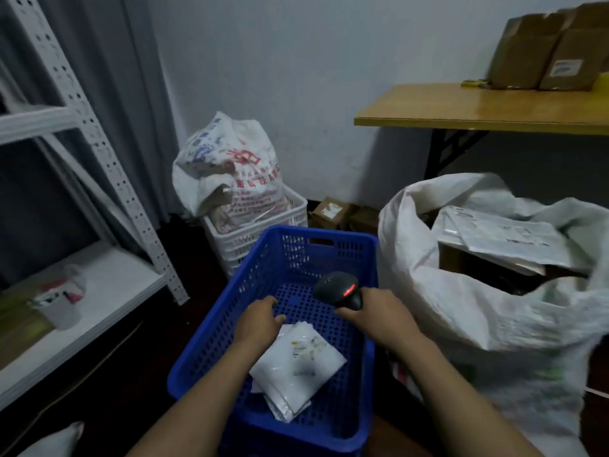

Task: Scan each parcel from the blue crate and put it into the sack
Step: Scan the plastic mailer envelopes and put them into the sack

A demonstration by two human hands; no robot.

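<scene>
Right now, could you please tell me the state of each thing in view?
Black handheld barcode scanner: red light on, gripped by right hand.
White plastic parcel: lying label-up in blue plastic crate.
Left hand: on the parcel's top edge; grip unclear.
Large white woven sack: mouth open, parcels inside.

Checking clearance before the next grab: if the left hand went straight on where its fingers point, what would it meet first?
Probably the perforated floor of the blue crate, then its far wall; depth is unclear. The scanner sits right of the left hand.
</scene>
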